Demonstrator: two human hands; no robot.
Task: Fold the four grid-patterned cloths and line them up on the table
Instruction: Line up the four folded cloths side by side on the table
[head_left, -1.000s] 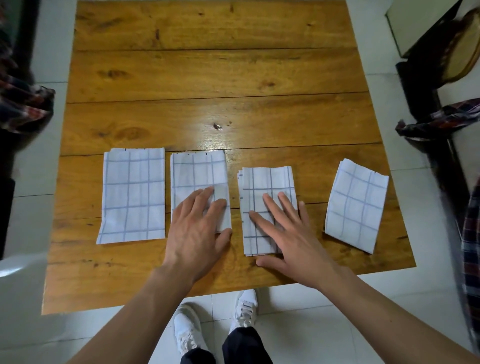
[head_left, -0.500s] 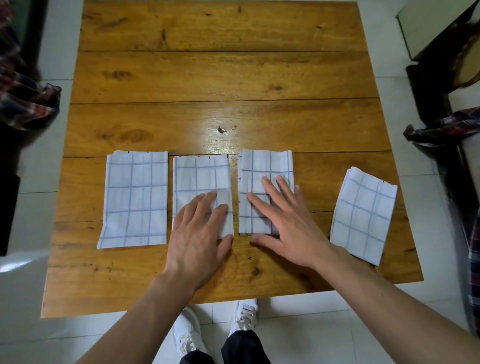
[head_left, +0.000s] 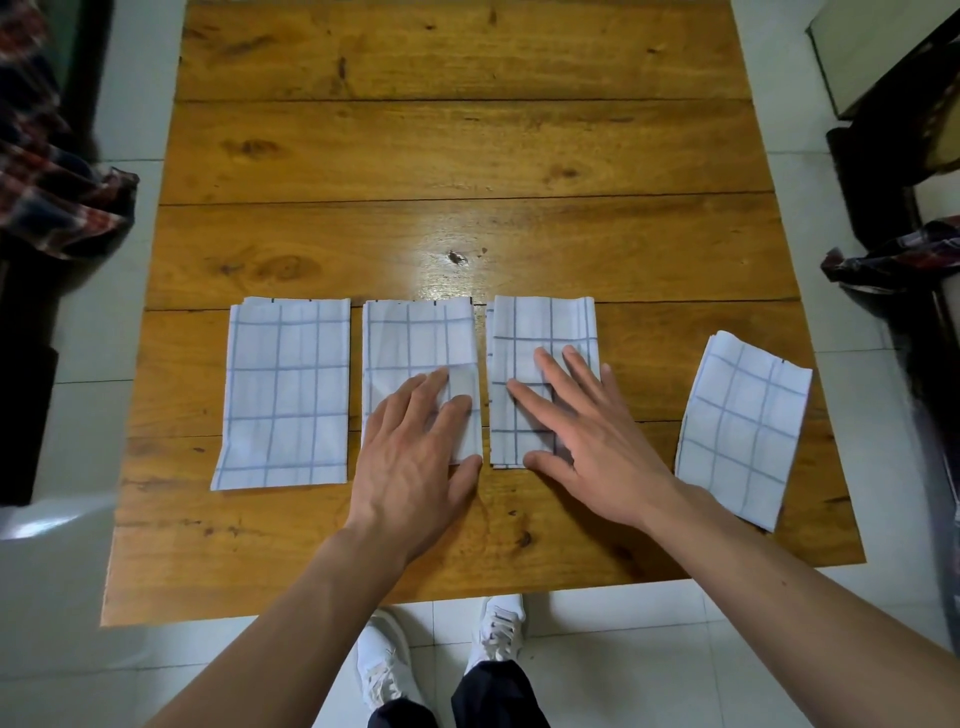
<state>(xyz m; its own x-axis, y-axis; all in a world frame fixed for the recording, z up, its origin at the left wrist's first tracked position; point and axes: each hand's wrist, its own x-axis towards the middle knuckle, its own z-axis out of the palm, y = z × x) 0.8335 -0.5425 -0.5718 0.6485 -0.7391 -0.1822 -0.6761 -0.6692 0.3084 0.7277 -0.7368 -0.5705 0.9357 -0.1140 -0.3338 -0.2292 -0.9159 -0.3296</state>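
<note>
Several folded white cloths with a blue grid lie on the wooden table (head_left: 467, 156). The leftmost cloth (head_left: 285, 395) lies flat and untouched. My left hand (head_left: 415, 457) rests flat with straight fingers on the second cloth (head_left: 415, 338). Right beside it, the third cloth (head_left: 535, 327) lies under the spread fingers of my right hand (head_left: 587, 441). These three have their far edges level along one plank seam. The fourth cloth (head_left: 743, 426) sits apart at the right, tilted and closer to the table's front right corner.
Dark plaid fabric (head_left: 57, 192) hangs at the left of the table, and more plaid fabric (head_left: 893, 260) lies on dark furniture at the right. The far half of the table is bare wood. My white shoes (head_left: 441, 660) show below the near edge.
My right hand has slid the third cloth away from me until its far edge lines up with the two cloths on the left. My left hand stayed on the second cloth.
</note>
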